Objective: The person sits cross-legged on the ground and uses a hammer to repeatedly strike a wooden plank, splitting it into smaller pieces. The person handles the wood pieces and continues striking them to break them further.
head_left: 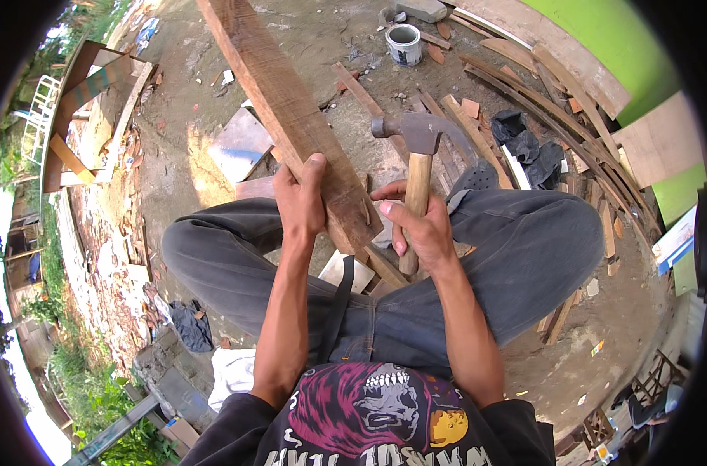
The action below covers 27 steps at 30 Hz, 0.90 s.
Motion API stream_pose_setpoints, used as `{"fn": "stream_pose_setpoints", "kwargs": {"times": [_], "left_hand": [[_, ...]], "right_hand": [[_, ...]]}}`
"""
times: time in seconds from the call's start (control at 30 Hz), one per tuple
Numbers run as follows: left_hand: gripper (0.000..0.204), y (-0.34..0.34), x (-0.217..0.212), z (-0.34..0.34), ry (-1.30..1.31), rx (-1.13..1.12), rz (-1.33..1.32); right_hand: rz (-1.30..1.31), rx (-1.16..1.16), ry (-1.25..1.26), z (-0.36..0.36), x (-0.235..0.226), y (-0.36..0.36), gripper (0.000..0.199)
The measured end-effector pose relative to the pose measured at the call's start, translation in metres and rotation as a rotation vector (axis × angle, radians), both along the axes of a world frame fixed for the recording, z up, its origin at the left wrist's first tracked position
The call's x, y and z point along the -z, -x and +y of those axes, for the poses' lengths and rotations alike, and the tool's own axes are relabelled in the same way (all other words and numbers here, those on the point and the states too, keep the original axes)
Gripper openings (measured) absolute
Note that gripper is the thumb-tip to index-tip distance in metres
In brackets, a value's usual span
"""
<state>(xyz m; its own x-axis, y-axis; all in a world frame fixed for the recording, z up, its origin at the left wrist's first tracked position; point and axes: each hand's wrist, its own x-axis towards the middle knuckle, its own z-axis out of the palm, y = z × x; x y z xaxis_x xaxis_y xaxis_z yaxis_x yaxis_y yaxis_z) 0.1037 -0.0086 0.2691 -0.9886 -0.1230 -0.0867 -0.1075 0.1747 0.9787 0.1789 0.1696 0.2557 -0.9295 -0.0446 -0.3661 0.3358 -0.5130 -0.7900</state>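
A long, thick wooden beam (279, 93) slants from the top of the view down to between my knees. My left hand (300, 194) grips its left edge near the lower end, thumb pressed on the upper face. Right of the beam, my right hand (425, 225) is closed around the wooden handle of a claw hammer (418, 171). The hammer stands head up, its striking face to the left and its claw curving to the right. A small gap separates the hammer from the beam. Part of the beam's far end is cut off by the view.
Scrap planks (516, 93) lie heaped on the right, with black plastic (528, 151) among them. A paint can (404, 45) stands on the dirt ahead. A whitish board (241, 145) lies beyond my left knee. A wooden frame (97, 116) stands far left, near rubble.
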Motion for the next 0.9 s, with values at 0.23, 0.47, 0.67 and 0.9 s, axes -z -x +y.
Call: {"fn": "stream_pose_setpoints", "kwargs": {"times": [0.23, 0.47, 0.67, 0.9], "left_hand": [[0.052, -0.003, 0.026, 0.010, 0.108, -0.022, 0.246], [0.124, 0.132, 0.020, -0.040, -1.092, -0.057, -0.158], [0.068, 0.137, 0.058, -0.024, -0.647, 0.000, -0.191], [0.044, 0.121, 0.100, -0.016, -0.584, -0.341, -0.049]], "right_hand": [[0.205, -0.020, -0.640, -0.019, 0.021, 0.005, 0.076], [-0.059, -0.221, -0.778, -0.013, 0.071, 0.003, 0.074], [-0.194, -0.258, -0.886, 0.001, 0.121, 0.002, 0.070], [-0.424, 0.071, -0.993, 0.021, 0.149, -0.002, 0.042]]}}
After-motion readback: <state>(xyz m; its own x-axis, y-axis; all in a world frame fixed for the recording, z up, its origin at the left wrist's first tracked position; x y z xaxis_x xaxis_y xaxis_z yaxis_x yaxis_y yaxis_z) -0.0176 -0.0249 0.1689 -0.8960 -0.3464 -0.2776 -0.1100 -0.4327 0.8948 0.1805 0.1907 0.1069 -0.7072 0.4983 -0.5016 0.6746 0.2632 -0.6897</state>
